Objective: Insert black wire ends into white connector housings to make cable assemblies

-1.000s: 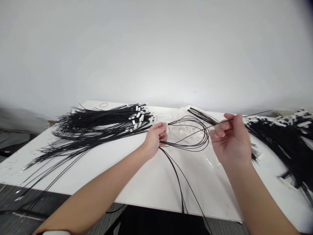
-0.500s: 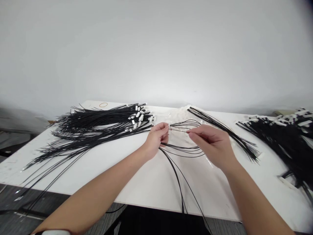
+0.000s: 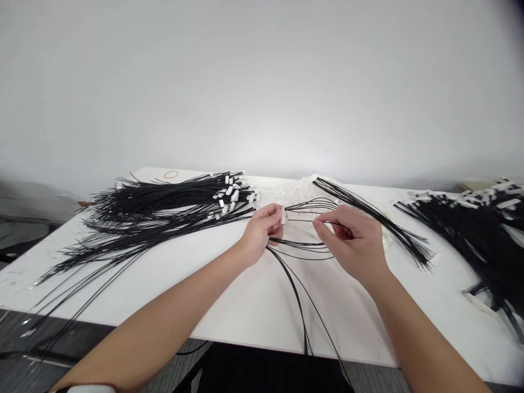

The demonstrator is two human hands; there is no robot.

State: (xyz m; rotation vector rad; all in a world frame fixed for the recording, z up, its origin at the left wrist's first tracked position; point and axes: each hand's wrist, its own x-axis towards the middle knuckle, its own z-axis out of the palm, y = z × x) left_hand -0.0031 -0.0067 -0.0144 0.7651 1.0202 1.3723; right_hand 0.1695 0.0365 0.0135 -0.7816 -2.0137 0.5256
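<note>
- The left hand (image 3: pixel 262 232) pinches a white connector housing (image 3: pixel 283 215) between thumb and forefinger; its lower fingers are curled around black wires.
- The right hand (image 3: pixel 352 232), to the right of the connector housing and apart from it, has thumb and forefinger closed on a single black wire (image 3: pixel 301 220). That wire stretches straight toward the connector housing; whether its tip is seated inside is too small to tell.
- Looped black wires (image 3: pixel 311 203) leave the connector housing on its right and bow out toward the right hand.
- Loose wire tails (image 3: pixel 297 295) droop below the connector housing, across the white table (image 3: pixel 221 295) and over its near edge.
- Left of the connector housing lies a large pile of wired connectors (image 3: pixel 164 199), with an orange rubber band (image 3: pixel 171 174) beyond it.
- Right of the connector housing, a loose wire bundle (image 3: pixel 368 215) lies behind the right hand; farther right sits another heap of black wires with white connectors (image 3: pixel 478 245).
</note>
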